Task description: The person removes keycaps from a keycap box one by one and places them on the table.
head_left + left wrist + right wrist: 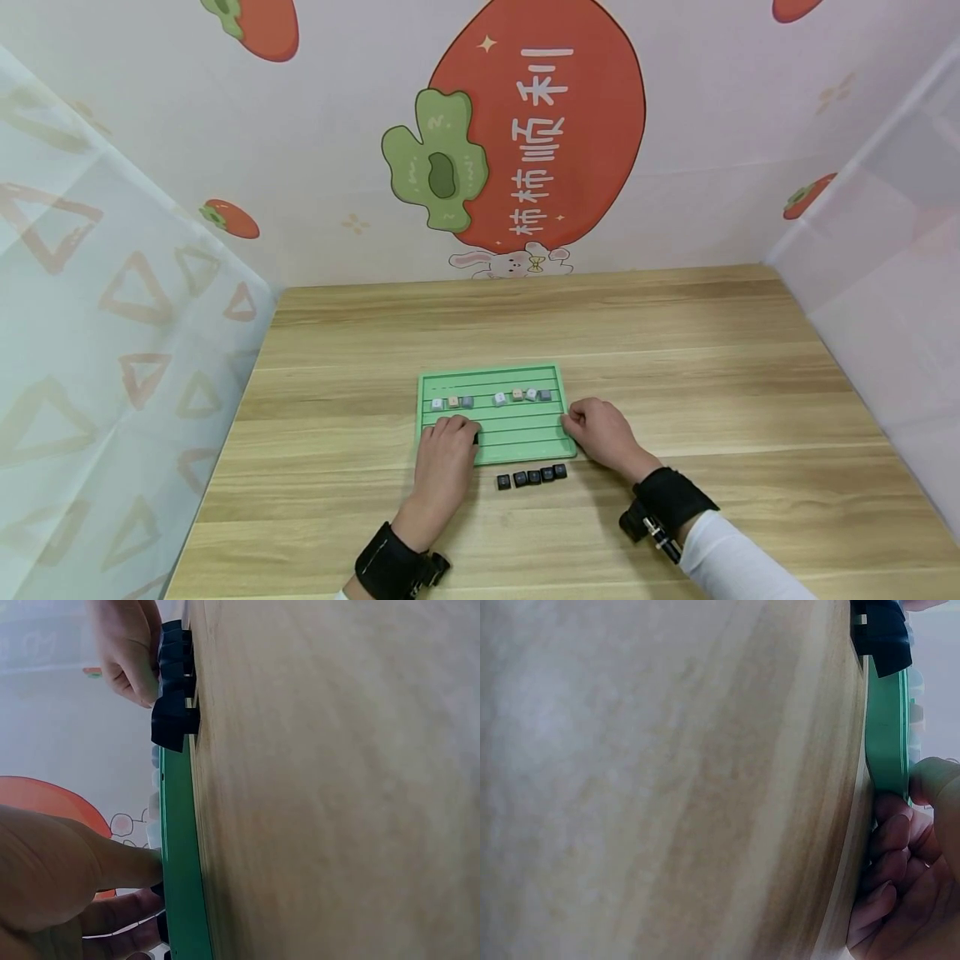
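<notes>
A green ridged board (517,433) lies on the table with white, beige and grey keycaps (500,399) in a row across it. My left hand (444,454) is over its lower left part, thumb and fingers at a black keycap (476,439) partly hidden by the hand. In the left wrist view, the left thumb (131,866) reaches to the board's surface, with dark keycaps (163,928) by the fingers. At the board's right edge, my right hand (603,433) pinches the rim, thumb on top and the other fingers curled beside it.
Several black keycaps (534,477) stand in a row on the wooden table (337,350), just in front of the board. A printed backdrop (330,125) rises behind the table, and pale cloth panels (885,275) flank both sides.
</notes>
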The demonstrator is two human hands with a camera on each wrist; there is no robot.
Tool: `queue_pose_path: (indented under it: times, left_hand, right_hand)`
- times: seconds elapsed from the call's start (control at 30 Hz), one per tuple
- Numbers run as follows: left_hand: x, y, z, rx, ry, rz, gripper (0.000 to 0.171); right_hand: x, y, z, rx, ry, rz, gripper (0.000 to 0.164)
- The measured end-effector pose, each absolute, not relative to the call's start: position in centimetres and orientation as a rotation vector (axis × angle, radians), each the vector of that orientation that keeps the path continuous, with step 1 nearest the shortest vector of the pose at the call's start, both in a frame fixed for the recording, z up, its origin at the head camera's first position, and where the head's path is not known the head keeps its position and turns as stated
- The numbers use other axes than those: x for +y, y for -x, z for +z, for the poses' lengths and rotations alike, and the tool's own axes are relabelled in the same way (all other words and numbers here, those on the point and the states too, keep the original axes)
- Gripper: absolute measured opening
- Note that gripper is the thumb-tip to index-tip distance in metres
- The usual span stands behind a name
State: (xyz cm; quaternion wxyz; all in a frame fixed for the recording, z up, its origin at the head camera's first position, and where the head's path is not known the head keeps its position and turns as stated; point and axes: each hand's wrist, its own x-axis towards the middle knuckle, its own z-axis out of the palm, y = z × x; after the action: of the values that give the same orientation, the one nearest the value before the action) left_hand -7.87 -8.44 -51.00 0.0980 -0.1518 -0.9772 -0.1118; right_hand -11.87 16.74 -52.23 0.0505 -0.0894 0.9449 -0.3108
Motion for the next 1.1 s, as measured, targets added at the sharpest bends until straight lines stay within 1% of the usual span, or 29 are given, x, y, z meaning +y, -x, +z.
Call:
queue_pose_path:
  times: [0.47,1.1]
  left_hand:
    - [-8.4,8.0,-50.8,-2.879,0.45,-0.347,0.021]
    - [-8.4,7.1,-50.0,-2.837,0.468,-0.426,0.021]
  right_hand:
    - [16.7,11.9,-52.3,2.88,0.289,-0.952,0.043]
    - [16.7,11.8,-52.1,2.877,0.276,-0.936,0.041]
